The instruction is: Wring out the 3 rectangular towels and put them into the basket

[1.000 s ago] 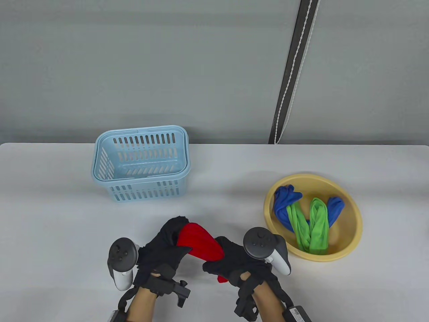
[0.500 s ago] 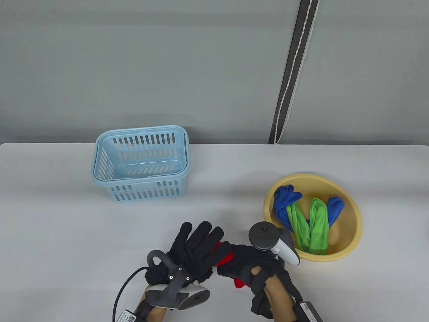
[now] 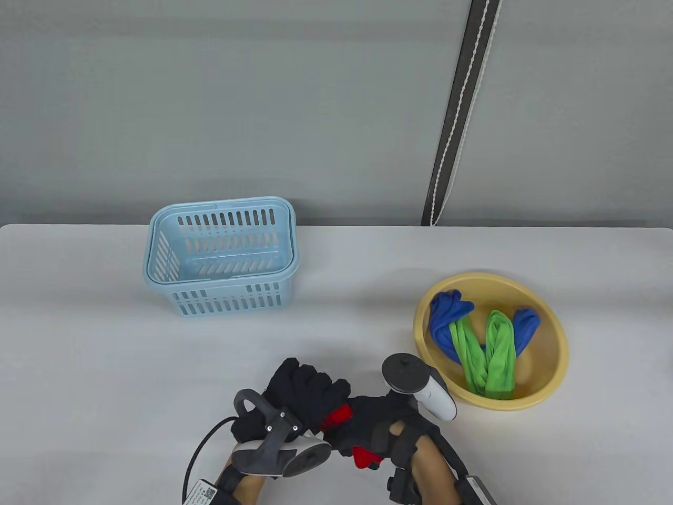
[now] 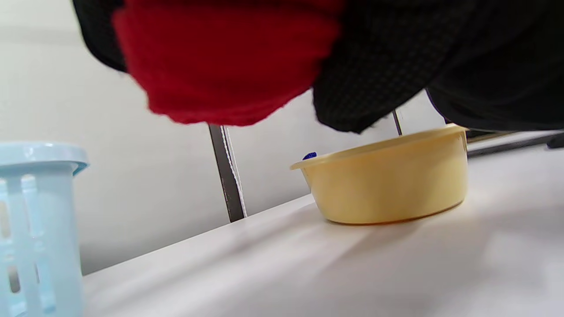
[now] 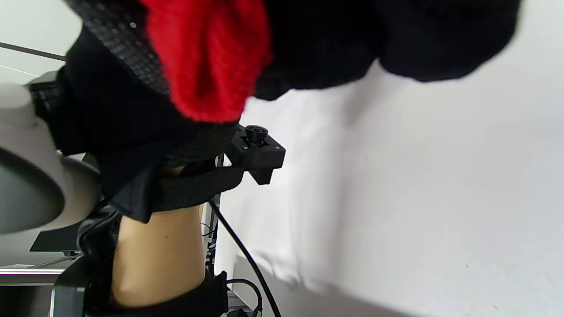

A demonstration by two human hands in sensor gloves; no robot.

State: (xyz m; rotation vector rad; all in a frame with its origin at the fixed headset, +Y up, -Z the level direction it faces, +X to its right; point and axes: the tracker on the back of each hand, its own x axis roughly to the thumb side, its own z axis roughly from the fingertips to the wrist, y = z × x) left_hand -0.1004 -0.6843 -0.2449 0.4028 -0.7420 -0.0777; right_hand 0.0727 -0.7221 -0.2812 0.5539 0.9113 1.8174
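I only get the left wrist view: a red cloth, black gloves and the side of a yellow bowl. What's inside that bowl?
Observer: A blue towel and a green towel, both twisted, lie in the yellow bowl.
Operator: Who holds the red cloth?
Observer: Both hands. The left hand and the right hand each hold one end of the red towel.
Operator: Anything in the blue basket?
Observer: No towel. The basket shows only its slotted bottom.
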